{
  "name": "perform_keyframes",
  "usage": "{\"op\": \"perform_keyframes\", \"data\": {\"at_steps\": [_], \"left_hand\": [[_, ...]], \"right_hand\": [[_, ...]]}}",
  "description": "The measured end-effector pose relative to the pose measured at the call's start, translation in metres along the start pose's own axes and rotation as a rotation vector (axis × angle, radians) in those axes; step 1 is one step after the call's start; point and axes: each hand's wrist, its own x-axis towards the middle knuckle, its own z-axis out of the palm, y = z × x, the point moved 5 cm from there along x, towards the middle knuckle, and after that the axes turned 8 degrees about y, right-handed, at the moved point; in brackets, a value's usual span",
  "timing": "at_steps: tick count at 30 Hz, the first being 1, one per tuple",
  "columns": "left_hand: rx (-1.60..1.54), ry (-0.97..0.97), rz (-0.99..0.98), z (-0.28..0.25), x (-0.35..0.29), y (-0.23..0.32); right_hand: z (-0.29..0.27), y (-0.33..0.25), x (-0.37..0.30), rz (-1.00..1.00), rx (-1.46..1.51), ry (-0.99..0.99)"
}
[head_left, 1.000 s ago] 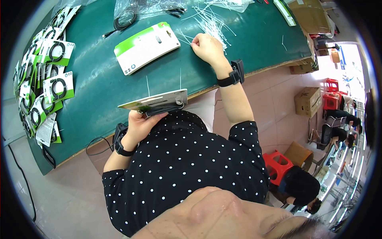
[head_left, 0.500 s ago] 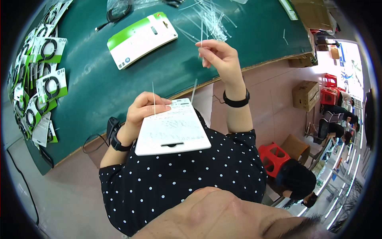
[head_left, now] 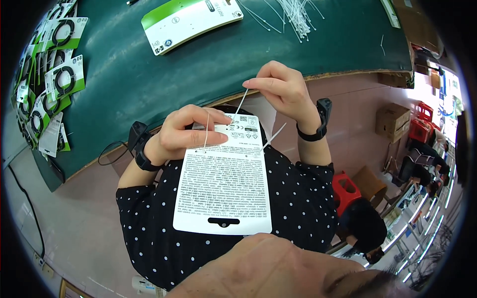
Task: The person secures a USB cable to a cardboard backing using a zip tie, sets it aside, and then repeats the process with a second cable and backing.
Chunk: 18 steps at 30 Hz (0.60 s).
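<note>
My left hand (head_left: 191,130) is closed on the upper left edge of a white backing card (head_left: 223,184), thumb lying across its printed back. The card rests against my body, its hanging slot towards me. Between thumb and fingers of my right hand (head_left: 285,93) is the end of a thin white cable tie (head_left: 240,103). Its other end meets the card beside my left fingertips; whether it passes through a hole is hard to see. Another cable tie (head_left: 206,130) stands up by my left fingers, and a third tie (head_left: 275,136) sticks out at the card's right edge.
On the green table (head_left: 119,99) lie a stack of green-and-white cards (head_left: 194,24) and a pile of loose cable ties (head_left: 299,17). Carded black cables (head_left: 64,79) heap up at the left edge. Cartons (head_left: 392,121), red stools (head_left: 346,191) and other people are to the right.
My right hand has come down from near the tie pile to the card, bringing a cable tie to it. The card has tilted, so its printed back shows more fully.
</note>
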Motion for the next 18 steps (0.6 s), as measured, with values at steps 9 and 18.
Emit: {"op": "perform_keyframes", "data": {"at_steps": [9,18], "left_hand": [[-0.016,-0.006,0.007,-0.0011,0.0000,0.0007],[-0.049,0.045,-0.050,-0.0018,-0.0010,0.0009]], "right_hand": [[0.0010,-0.0038,-0.0048,-0.048,-0.050,-0.007],[0.0003,-0.0063,-0.0021,-0.098,-0.065,0.017]]}}
